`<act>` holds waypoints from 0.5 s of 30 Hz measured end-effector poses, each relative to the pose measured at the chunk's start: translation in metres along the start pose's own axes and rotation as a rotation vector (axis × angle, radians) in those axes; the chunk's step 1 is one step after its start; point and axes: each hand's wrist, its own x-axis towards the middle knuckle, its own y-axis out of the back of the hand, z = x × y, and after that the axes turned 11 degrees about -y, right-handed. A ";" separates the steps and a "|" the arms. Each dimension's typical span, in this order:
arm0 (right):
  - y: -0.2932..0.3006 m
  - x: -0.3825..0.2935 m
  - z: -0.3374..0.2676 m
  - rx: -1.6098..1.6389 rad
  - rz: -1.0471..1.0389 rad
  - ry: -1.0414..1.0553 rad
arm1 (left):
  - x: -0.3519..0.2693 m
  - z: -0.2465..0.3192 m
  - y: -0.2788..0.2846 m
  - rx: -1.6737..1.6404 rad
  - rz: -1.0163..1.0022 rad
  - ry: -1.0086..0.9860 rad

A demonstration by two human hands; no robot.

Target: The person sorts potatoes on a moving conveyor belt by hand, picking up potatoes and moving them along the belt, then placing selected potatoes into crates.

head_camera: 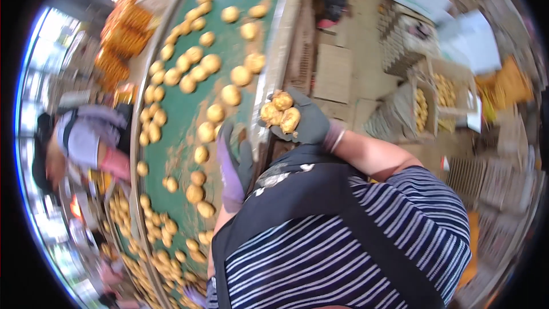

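Observation:
Three brownish potatoes (281,113) rest in my right hand (309,120), which wears a grey glove and is held palm up beside the metal side rail (271,68) of a conveyor. My left hand (233,161), in a purple and grey glove, is over the near edge of the green conveyor belt (180,159). Its thumb and fingers are apart, and I see nothing in its grasp. Close to its fingertips lie potatoes (206,131), one partly hidden behind the fingers. Many more potatoes (198,73) are spread along the belt, crowded towards the bottom.
Across the belt stands a person (88,137); another person's purple glove (195,296) reaches in below. Filled orange mesh sacks (126,30) are piled at upper left. On the right are containers of potatoes (421,109), stacked cartons (484,180) and flat cardboard (332,73) on the floor.

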 end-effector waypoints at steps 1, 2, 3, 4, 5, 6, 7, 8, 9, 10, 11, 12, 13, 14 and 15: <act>0.007 -0.016 0.001 0.097 -0.021 0.048 | -0.003 -0.004 -0.002 -0.166 -0.023 0.100; 0.016 -0.034 0.003 0.187 0.110 0.029 | -0.009 -0.006 -0.005 -0.220 -0.050 0.138; 0.026 -0.053 0.006 0.304 0.145 0.006 | -0.015 -0.008 -0.005 -0.274 -0.080 0.224; 0.038 -0.075 0.010 0.292 0.175 0.046 | -0.021 -0.012 -0.005 -0.299 -0.081 0.219; 0.052 -0.091 0.011 0.286 0.139 0.063 | -0.027 -0.015 -0.005 -0.456 -0.079 0.174; 0.070 -0.107 0.013 0.400 -0.013 0.089 | -0.035 -0.019 -0.001 -0.314 -0.150 0.053; 0.085 -0.130 0.018 0.337 0.134 0.181 | -0.040 -0.023 0.002 -0.199 -0.181 -0.012; 0.099 -0.162 0.024 0.096 0.426 0.269 | -0.045 -0.027 0.005 -0.151 -0.213 -0.090; 0.114 -0.190 0.026 -0.199 0.645 0.325 | -0.050 -0.031 0.008 -0.189 -0.230 -0.073; 0.128 -0.221 0.022 -0.307 0.742 0.395 | -0.057 -0.032 0.009 -0.370 -0.215 0.080; 0.143 -0.250 0.016 -0.288 0.844 0.500 | -0.063 -0.034 0.011 -0.548 -0.199 0.193; 0.153 -0.279 0.001 -0.110 0.974 0.592 | -0.066 -0.034 0.011 -0.610 -0.170 0.232; 0.164 -0.307 -0.012 -0.019 0.979 0.753 | -0.071 -0.035 0.013 -0.579 -0.183 0.218; 0.172 -0.334 -0.023 0.158 0.884 0.940 | -0.075 -0.033 0.014 -0.578 -0.196 0.220; 0.178 -0.359 -0.031 0.203 0.763 1.076 | -0.079 -0.033 0.016 -0.606 -0.191 0.242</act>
